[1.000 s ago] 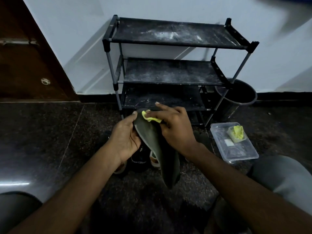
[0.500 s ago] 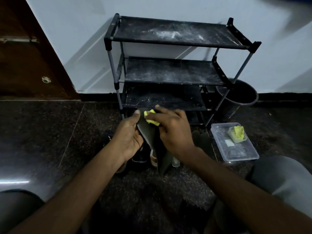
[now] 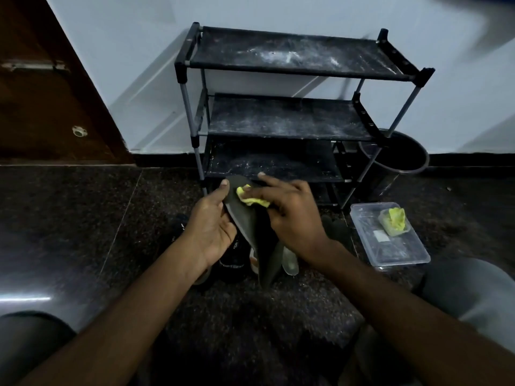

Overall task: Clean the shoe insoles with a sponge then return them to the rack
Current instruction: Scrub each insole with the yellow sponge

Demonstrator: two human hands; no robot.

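A dark grey insole (image 3: 252,227) is held upright in front of the black shoe rack (image 3: 292,118). My left hand (image 3: 214,224) grips its left edge, thumb near the toe end. My right hand (image 3: 289,215) presses a yellow-green sponge (image 3: 250,197) against the insole's upper part, fingers curled over it. A second, paler insole (image 3: 289,261) lies on the floor under my right wrist. The rack's three dusty shelves hold nothing.
Dark shoes (image 3: 234,257) sit on the floor below my hands. A clear plastic box (image 3: 390,240) with another yellow-green sponge (image 3: 395,221) lies at the right. A black bin (image 3: 395,160) stands beside the rack. A brown door (image 3: 41,79) is at the left.
The sponge has slid up and left toward the toe end of the insole. The insole has tilted a little in my left hand. The rack and the box have not moved.
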